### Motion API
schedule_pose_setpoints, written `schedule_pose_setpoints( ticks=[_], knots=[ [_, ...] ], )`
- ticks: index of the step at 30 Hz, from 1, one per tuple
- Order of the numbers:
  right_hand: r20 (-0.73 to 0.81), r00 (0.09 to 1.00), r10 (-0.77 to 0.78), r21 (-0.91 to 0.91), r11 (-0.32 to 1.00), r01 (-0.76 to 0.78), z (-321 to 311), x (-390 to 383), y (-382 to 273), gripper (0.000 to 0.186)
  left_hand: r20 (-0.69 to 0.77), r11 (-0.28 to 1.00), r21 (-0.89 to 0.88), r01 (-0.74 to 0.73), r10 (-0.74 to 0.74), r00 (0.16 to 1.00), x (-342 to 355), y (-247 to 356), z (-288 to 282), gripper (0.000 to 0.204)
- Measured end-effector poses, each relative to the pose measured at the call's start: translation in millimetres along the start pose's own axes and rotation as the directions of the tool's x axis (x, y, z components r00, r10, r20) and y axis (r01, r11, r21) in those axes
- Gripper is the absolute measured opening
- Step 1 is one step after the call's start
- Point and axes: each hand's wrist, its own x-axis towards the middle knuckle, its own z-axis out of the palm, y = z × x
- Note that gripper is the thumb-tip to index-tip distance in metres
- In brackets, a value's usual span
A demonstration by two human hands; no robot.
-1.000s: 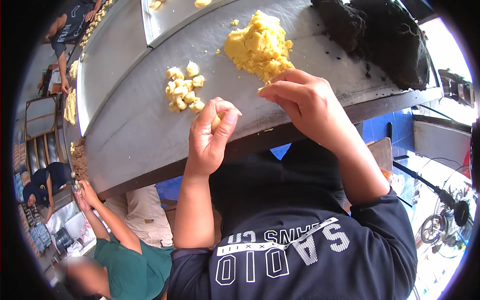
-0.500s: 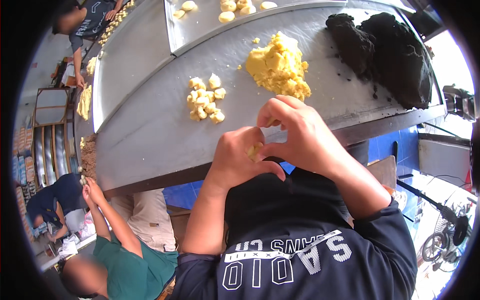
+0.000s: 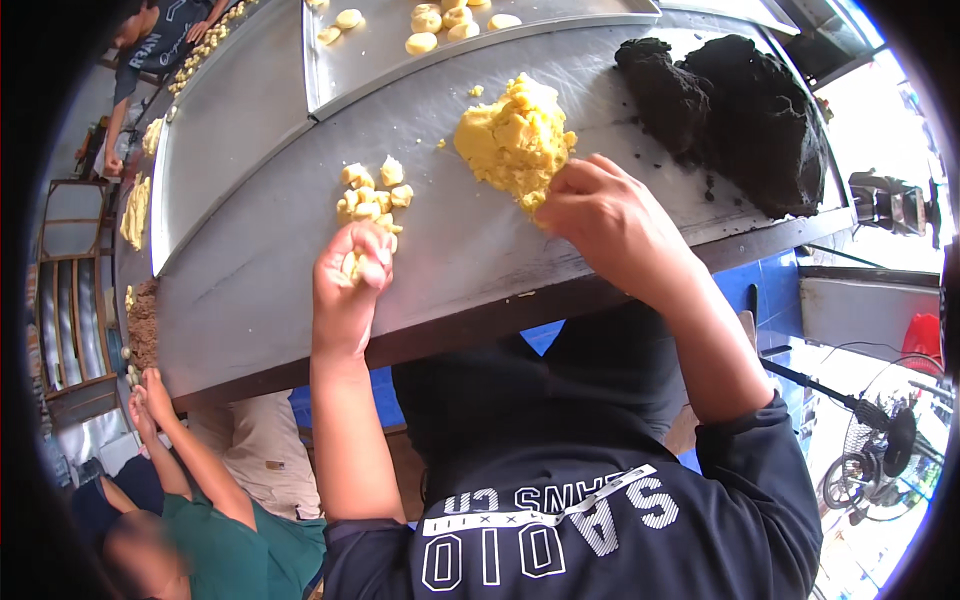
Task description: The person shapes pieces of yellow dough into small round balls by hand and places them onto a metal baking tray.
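At the near edge of the group of small pale-yellow dough pieces, my left hand is closed, with a bit of pale dough showing between its fingers. My right hand has its fingers bent together at the lower right edge of the crumbly yellow mound, pinching it. How much is between those fingertips is hidden. Both the mound and the pieces rest on the grey metal tabletop.
A large black doughy mass lies to the right of the mound. Metal trays stand at the far left and far side, one with several round dough balls. Co-workers handle dough on the left, one in a green shirt.
My hands have come apart from in front of me. The left moved left to the dough pieces; the right moved to the yellow mound. The whole view has shifted slightly.
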Motion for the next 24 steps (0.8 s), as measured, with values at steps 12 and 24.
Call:
schedule_pose_setpoints(
  ticks=[12,24],
  knots=[
    [-0.083,0.989,-0.126,0.141,0.98,0.136,11,1,-12,0.022,0.008,0.991,0.13,0.033,-0.034,0.999,-16,8,33,0.038],
    [-0.152,0.975,-0.159,-0.011,0.987,0.16,-12,31,-14,0.026,-0.007,0.822,0.559,-0.104,0.131,0.991,-23,-6,49,0.043]
  ],
)
